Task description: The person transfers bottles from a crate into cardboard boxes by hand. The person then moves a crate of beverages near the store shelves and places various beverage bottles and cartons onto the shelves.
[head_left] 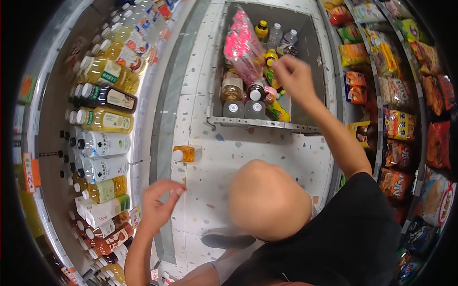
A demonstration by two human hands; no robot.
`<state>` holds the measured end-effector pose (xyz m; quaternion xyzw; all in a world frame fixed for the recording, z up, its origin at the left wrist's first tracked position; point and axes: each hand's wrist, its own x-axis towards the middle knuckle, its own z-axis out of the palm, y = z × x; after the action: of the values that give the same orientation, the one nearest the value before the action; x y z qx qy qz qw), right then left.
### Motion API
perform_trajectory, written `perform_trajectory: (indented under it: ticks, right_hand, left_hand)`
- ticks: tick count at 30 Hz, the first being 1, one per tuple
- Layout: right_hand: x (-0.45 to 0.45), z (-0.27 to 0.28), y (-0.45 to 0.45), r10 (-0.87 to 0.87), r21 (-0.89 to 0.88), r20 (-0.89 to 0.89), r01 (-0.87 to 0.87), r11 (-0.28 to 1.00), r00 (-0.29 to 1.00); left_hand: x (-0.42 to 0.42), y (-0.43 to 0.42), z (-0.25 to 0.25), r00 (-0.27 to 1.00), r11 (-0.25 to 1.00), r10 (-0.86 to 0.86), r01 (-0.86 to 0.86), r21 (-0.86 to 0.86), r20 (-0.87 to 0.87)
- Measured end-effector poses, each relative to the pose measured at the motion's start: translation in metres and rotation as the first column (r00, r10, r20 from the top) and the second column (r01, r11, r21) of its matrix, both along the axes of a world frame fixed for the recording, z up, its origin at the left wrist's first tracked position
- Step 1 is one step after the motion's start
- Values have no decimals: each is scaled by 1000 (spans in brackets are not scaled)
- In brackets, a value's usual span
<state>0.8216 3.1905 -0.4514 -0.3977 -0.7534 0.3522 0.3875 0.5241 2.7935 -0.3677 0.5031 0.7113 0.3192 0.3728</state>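
Note:
My left hand (161,204) is over the floor beside the left shelf, its fingers loosely bent and nothing seen in it. Nearest to it, a small bottle of orange drink (190,154) with a white cap lies on the floor. My right hand (294,80) is above the right part of a grey crate (315,52), thumb and fingers bent but apart, with no held thing visible. Below and left of it are yellow bottles (271,58), a pink-patterned clear bag (242,45), clear bottles (275,34) and a bottle of brownish liquid (232,88).
A shelf of bottles (112,120) runs along the left, with a white carton (107,209) among them. Bagged snacks (400,125) fill the shelves on the right. My bent knee (267,200) covers part of the speckled floor (214,186), with a dark shoe (226,240) below.

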Motion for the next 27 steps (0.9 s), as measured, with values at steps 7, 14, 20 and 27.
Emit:
perform_trajectory:
  ticks: [7, 14, 20, 27]
  right_hand:
    - [82, -30, 104, -325, -541, -280, 131, 830, 903]
    - [86, -77, 81, -113, -340, 33, 118, 933, 993]
    - [66, -51, 61, -165, 212, 275, 108, 971, 947]
    - [58, -49, 54, -170, 54, 325, 161, 986, 930]
  left_hand:
    - [43, 113, 121, 895, 671, -391, 116, 733, 216]
    - [108, 156, 293, 915, 951, 271, -207, -229, 300]
    - [127, 249, 299, 964, 986, 148, -126, 113, -220]
    - [39, 8, 239, 666, 985, 172, -125, 118, -726]
